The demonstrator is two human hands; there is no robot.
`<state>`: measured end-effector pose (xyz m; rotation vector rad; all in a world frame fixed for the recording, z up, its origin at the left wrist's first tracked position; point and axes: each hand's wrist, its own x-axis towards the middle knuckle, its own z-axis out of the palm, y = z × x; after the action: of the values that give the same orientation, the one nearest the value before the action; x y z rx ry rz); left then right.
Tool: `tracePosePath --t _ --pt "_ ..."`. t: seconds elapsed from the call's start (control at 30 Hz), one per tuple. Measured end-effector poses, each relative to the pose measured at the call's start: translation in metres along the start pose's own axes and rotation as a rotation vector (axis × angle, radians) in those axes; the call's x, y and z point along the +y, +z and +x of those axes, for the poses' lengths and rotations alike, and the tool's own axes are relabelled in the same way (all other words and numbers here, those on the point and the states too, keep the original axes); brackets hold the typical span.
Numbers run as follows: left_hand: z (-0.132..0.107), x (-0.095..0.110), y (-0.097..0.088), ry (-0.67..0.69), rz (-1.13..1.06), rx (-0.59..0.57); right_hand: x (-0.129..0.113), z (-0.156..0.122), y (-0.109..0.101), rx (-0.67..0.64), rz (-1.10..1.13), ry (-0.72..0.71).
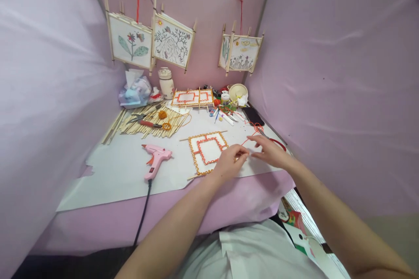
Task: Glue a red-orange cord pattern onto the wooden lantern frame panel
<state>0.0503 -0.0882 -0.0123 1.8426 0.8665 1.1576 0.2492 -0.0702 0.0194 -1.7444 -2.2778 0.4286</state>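
Note:
My left hand [233, 159] is closed in a pinch at the right side of a small frame [195, 161] edged with looped yellow yarn. A red-orange yarn rectangle [200, 153] lies inside that frame. Thin red yarn [245, 141] runs from the pinch up toward a loose coil near the scissors [278, 143]. Just right of the pinch, my right hand [269, 151] has its thumb and forefinger apart, close to the yarn. Its other fingers are partly hidden. My left hand and forearm cover the frame's lower right corner.
A pink glue gun [157, 159] with a black cord lies left. Behind it are wooden sticks [137, 128], pliers [149, 124] and yellow yarn [163, 114]. A phone [253, 116], a bottle [166, 85] and a finished yarn-edged panel [178, 98] sit farther back. Picture lanterns [174, 39] hang above.

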Motion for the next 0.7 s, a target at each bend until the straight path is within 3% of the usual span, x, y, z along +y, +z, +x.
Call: tracePosePath --t 0.1,0.17,0.2,0.23,0.3,0.33,0.4,0.53,0.63,0.7 --pt "-0.003 0.004 0.003 0.063 0.058 0.011 -0.016 0.004 0.011 -0.159 0.384 -0.227" --pt "-0.004 0.003 0.004 0.072 0.071 0.077 -0.016 0.019 0.01 -0.221 0.42 -0.195" --pt "-0.004 0.002 0.004 0.069 0.091 0.115 -0.013 0.03 0.006 -0.183 0.405 -0.159" --pt "-0.005 0.001 0.003 0.067 0.133 0.142 -0.009 0.041 0.0 -0.114 0.381 -0.131" --pt "-0.006 -0.002 0.003 0.085 0.287 0.131 0.001 0.064 -0.013 0.259 0.251 -0.022" --pt "-0.006 -0.003 0.003 0.107 0.386 0.083 0.004 0.073 -0.018 0.401 0.136 0.015" --pt "-0.008 -0.004 0.005 0.18 0.572 -0.059 0.007 0.082 -0.023 0.525 0.029 0.057" --pt "-0.014 0.0 0.013 0.38 0.753 -0.306 -0.013 0.074 -0.004 0.433 -0.078 0.06" --pt "-0.017 0.004 0.02 0.48 0.761 -0.379 -0.041 0.063 0.021 0.246 0.003 -0.043" --pt "-0.02 0.006 0.025 0.507 0.747 -0.399 -0.059 0.059 0.034 0.194 0.029 -0.101"
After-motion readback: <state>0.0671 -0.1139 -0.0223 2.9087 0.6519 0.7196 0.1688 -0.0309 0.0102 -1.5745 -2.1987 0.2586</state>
